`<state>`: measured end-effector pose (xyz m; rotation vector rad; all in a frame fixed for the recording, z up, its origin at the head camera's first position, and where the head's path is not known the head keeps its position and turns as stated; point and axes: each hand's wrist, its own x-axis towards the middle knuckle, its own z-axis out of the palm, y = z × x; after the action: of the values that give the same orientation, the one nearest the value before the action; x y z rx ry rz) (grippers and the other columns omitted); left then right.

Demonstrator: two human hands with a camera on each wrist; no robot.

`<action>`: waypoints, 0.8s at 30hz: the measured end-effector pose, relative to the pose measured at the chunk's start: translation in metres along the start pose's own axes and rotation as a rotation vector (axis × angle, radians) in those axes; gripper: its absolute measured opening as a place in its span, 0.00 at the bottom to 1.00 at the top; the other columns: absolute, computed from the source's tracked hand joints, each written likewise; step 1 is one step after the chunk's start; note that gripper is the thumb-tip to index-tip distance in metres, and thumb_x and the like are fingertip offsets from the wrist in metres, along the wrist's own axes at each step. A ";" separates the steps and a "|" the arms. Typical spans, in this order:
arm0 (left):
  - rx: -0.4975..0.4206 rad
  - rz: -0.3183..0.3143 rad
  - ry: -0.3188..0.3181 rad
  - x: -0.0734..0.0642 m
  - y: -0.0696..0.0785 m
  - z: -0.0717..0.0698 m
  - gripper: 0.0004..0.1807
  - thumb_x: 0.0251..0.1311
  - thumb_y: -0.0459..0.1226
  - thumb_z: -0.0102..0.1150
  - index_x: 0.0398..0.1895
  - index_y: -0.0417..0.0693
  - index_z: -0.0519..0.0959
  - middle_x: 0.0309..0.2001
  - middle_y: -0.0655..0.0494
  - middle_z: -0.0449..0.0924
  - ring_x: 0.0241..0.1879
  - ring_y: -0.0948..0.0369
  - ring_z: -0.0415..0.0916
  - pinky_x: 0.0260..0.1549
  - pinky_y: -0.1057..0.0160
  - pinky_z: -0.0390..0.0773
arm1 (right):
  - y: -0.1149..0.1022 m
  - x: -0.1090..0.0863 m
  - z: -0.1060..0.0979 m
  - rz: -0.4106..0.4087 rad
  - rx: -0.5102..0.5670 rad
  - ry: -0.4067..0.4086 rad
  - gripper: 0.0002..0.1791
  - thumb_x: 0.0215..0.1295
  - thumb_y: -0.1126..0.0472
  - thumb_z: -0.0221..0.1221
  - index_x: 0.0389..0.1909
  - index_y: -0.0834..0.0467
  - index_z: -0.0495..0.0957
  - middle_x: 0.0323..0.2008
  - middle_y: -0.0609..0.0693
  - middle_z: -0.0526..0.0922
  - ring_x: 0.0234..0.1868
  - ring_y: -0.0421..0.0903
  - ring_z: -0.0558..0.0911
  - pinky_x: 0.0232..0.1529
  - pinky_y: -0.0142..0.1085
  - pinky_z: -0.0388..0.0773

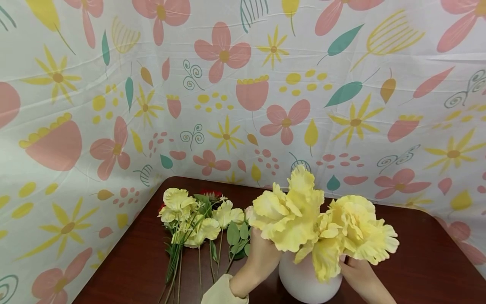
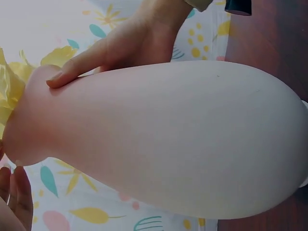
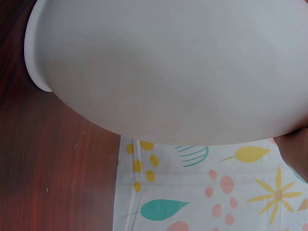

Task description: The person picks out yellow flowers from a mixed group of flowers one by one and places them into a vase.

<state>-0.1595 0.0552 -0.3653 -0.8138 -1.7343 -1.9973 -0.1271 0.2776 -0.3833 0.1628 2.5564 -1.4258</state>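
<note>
A white vase point(image 1: 309, 278) with a pinkish neck stands upright on the dark wooden table, large ruffled yellow flowers point(image 1: 288, 215) spilling over its mouth. My right hand point(image 1: 358, 272) holds the neck from the right; in the left wrist view, its thumb point(image 2: 72, 70) lies along the neck just under the flared rim. On the other side is my left hand point(image 1: 262, 253), its upper part hidden behind the petals. In the left wrist view, the left hand's fingertips point(image 2: 19, 180) are right at the rim. The vase body point(image 3: 168, 72) fills most of the right wrist view.
Left of the vase lie several long-stemmed flowers: pale yellow blooms point(image 1: 176, 204), a red bloom point(image 1: 210, 194) and a green leafy sprig point(image 1: 238, 236). A flower-print cloth point(image 1: 224, 126) hangs behind the table and along its left side.
</note>
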 end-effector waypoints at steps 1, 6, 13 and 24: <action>0.032 0.015 0.002 0.000 -0.001 0.000 0.12 0.61 0.30 0.61 0.47 0.38 0.74 0.37 0.43 0.78 0.41 0.70 0.75 0.41 0.69 0.77 | 0.001 0.000 0.000 -0.005 -0.003 0.002 0.19 0.77 0.56 0.43 0.59 0.65 0.55 0.64 0.64 0.61 0.49 0.34 0.67 0.43 0.32 0.70; 0.065 0.054 -0.043 -0.002 -0.006 -0.005 0.09 0.65 0.32 0.58 0.46 0.42 0.74 0.33 0.45 0.77 0.37 0.72 0.73 0.36 0.69 0.77 | 0.005 0.002 0.001 -0.035 0.005 0.021 0.21 0.77 0.56 0.44 0.60 0.64 0.52 0.66 0.62 0.57 0.46 0.27 0.62 0.42 0.30 0.68; 0.209 -0.062 -0.204 -0.004 -0.014 -0.025 0.10 0.69 0.37 0.54 0.51 0.50 0.75 0.22 0.53 0.69 0.22 0.74 0.61 0.29 0.74 0.69 | 0.007 0.003 -0.002 -0.033 -0.020 0.009 0.30 0.77 0.55 0.44 0.71 0.64 0.46 0.71 0.66 0.53 0.46 0.14 0.55 0.48 0.31 0.71; 0.552 -0.302 -0.328 -0.012 -0.031 -0.049 0.05 0.66 0.32 0.53 0.31 0.45 0.74 0.12 0.66 0.55 0.10 0.72 0.49 0.12 0.75 0.54 | 0.005 0.001 -0.003 0.017 -0.017 0.000 0.30 0.77 0.55 0.44 0.69 0.67 0.50 0.68 0.69 0.58 0.50 0.25 0.66 0.47 0.34 0.73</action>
<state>-0.1784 0.0119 -0.4002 -0.7421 -2.5655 -1.4613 -0.1275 0.2829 -0.3866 0.1809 2.5597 -1.3981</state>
